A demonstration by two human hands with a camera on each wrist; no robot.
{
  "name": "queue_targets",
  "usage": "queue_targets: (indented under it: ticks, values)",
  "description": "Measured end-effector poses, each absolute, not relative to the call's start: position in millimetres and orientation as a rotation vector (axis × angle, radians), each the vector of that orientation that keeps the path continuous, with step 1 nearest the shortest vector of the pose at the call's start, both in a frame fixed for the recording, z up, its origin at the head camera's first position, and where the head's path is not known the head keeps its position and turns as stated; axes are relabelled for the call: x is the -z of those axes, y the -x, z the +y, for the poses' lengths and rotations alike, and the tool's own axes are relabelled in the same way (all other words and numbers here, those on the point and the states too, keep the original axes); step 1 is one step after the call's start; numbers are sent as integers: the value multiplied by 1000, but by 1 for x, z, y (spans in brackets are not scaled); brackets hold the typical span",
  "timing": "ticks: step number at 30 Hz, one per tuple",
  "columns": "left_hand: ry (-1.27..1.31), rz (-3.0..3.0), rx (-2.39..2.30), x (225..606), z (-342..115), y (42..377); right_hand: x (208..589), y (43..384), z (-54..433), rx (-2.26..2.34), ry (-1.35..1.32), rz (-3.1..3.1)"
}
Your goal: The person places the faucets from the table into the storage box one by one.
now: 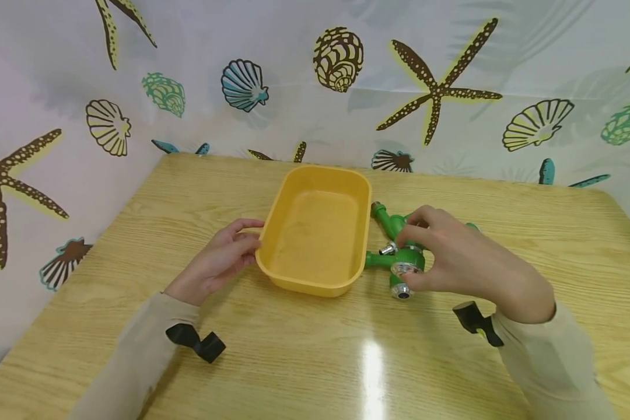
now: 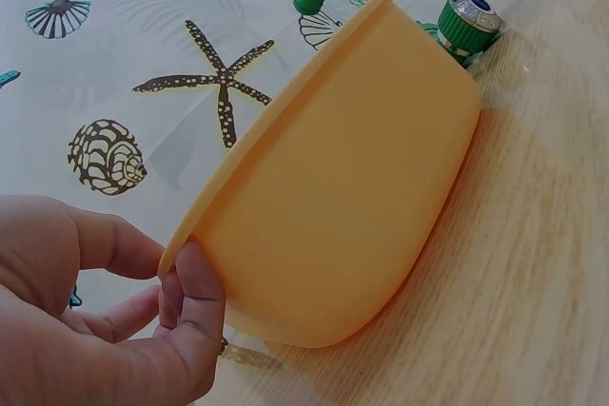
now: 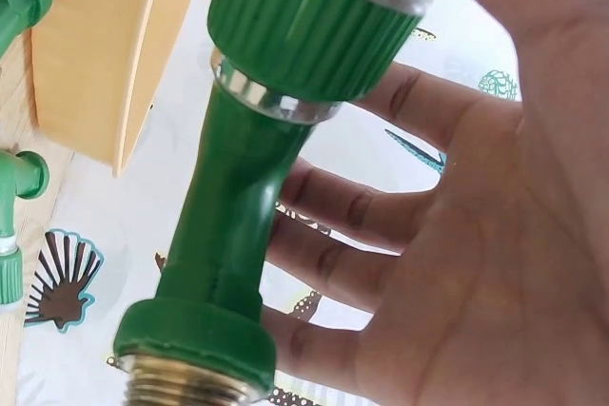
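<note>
The step in hand looks like picking up a green tap (image 3: pixel 228 187), just right of the yellow tray (image 1: pixel 304 284): the right hand (image 1: pixel 451 254) grips its chrome-ended head between thumb and bent fingers (another tap (image 2: pixel 461 37) lies on the desk (image 1: pixel 294 356) nearby), while the left hand (image 1: pixel 228 254) pinches the tray's rim. Next seems to call for a secure hold and an unsnagged lift.

You can't tell if this is a home or a workshop: a white cloth (image 1: pixel 294 116) with starfish (image 1: pixel 437 90) and shells (image 1: pixel 242 85) stands behind a wooden table (image 1: pixel 294 356).
</note>
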State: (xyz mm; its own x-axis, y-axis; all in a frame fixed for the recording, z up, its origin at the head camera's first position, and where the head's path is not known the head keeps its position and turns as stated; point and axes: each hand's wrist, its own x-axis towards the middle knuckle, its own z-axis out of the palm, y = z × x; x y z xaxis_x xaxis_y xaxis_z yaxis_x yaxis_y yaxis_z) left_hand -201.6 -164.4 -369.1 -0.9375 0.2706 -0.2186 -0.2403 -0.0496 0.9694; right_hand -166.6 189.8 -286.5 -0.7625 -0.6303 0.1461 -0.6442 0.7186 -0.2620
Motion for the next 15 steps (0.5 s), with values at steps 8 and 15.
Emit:
queue_targets:
  ticks: [8, 15]
  values:
    - [-34, 1885, -2053, 369, -165, 202, 284, 171, 178, -460, -1120, -2839]
    - [-47, 1884, -2044, 369, -165, 201, 283, 172, 174, -462, -1125, -2835]
